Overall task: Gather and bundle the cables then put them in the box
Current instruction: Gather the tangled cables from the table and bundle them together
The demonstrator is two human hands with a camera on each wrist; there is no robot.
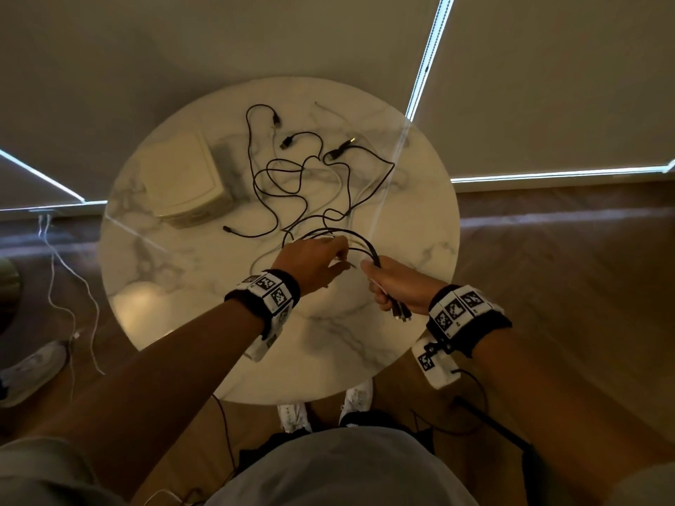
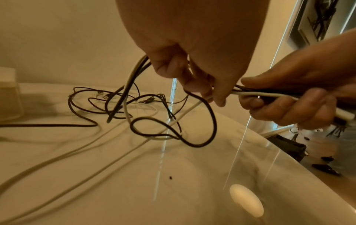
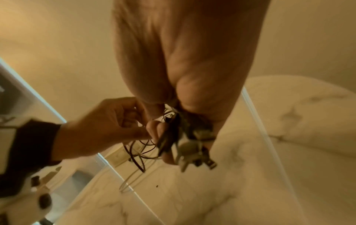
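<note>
Right hand [image 1: 396,286] is fisting the plug ends so the cables [image 1: 310,184] stay aligned; left hand [image 1: 310,262] is pinching strands, feeding slack off the desk [image 1: 420,228]; box [image 1: 182,177] is waiting.

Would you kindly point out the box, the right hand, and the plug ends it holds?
box [image 1: 182,177], head view, on its closed lid.
right hand [image 1: 396,286], head view, on the back of the fist.
plug ends [image 3: 194,153], right wrist view, on the connectors below the fingers.

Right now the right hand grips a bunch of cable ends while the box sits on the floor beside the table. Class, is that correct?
Not quite. The right hand does grip the cable ends, but the box sits on the table, as the head view shows.
</note>
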